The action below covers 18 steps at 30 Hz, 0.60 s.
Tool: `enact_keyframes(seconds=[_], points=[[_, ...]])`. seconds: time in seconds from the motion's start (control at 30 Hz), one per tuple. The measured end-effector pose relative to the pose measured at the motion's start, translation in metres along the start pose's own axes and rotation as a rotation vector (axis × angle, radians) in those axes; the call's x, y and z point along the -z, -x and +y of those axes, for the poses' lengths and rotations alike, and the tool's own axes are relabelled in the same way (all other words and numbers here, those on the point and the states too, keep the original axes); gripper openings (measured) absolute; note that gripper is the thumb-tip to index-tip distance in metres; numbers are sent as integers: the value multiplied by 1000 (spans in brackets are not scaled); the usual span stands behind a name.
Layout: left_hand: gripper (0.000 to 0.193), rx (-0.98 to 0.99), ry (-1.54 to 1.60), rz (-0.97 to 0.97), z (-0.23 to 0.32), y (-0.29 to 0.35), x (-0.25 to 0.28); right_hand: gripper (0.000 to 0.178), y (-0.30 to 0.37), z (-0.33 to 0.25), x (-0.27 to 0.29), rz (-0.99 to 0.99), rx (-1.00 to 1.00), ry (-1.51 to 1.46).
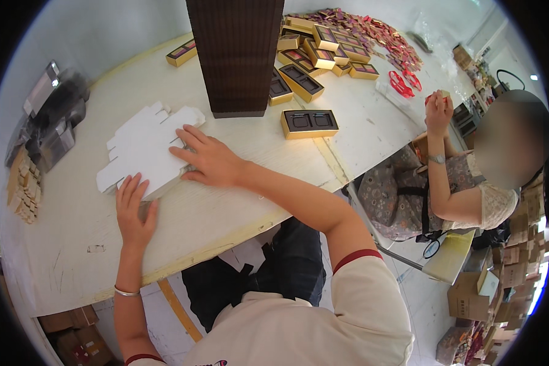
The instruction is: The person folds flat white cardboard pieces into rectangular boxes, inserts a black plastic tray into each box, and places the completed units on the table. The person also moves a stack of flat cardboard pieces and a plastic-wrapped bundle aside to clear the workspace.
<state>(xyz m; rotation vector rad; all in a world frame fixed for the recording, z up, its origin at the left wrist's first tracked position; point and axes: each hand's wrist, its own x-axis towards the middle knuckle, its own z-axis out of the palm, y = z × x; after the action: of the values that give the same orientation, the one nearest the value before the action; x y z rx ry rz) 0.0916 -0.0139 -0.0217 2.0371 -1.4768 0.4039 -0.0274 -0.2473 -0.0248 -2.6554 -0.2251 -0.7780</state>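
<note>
A stack of flat white die-cut box blanks (143,146) lies on the table before me, tabs and flaps sticking out along its edges. My left hand (135,210) rests at the near edge of the stack, fingers stretched onto the white card. From the right, my right hand (210,160) lies over the stack's right side with its fingers spread. Neither hand is wrapped round anything. To the right of the stack sits a gold box with a black two-well insert (310,124). Behind my right hand a tall stack of dark ribbed trays (238,61) rises from the table.
Gold boxes (323,46) pile up at the back, beside a heap of small reddish pieces (378,33). Red ribbon loops (402,83) lie farther right. Clear plastic packs (58,116) stand at the left edge. A seated co-worker (451,177) holds something small. Cartons (470,296) fill the right.
</note>
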Motion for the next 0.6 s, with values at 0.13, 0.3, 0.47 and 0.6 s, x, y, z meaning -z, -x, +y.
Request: enact_keyframes(seconds=[0.13, 0.3, 0.47, 0.6], points=[[39, 22, 51, -5, 0, -1, -2, 57, 0, 0, 1, -14, -16, -7], [35, 16, -86, -26, -8, 2, -1, 55, -2, -2, 3, 56, 36, 61], [33, 38, -107, 4, -5, 3, -3, 53, -4, -4, -2, 48, 70, 142], [33, 2, -134, 32, -11, 0, -1, 51, -7, -6, -6, 65, 82, 148]])
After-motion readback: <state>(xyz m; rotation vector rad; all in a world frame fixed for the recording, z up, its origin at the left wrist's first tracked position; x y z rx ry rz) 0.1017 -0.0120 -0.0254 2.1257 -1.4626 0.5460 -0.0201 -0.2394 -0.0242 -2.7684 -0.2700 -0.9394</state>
